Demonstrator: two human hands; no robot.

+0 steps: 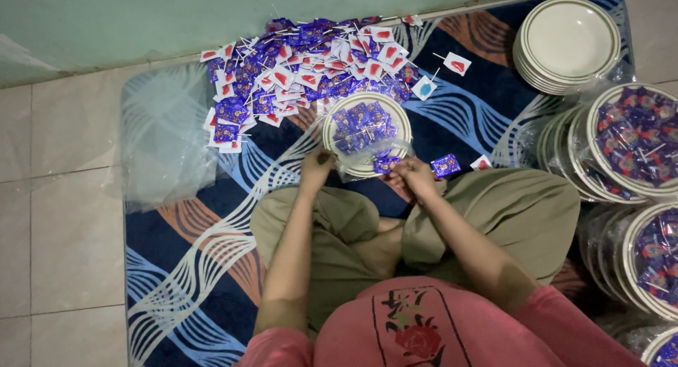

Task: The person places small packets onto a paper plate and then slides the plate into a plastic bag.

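Seated cross-legged on a patterned mat (452, 77), the person's left hand (316, 166) and right hand (413, 175) each pinch the edge of a clear plastic bag (364, 162) around a plate of wrapped lollipops (366, 127), just below the loose lollipop pile (304, 63).

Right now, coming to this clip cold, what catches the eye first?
The big heap of blue and red wrapped sweets on the patterned mat, at the top. Just below it, the left hand and right hand pull a clear bag around a sweet-filled plate. Stacked empty plates sit top right.
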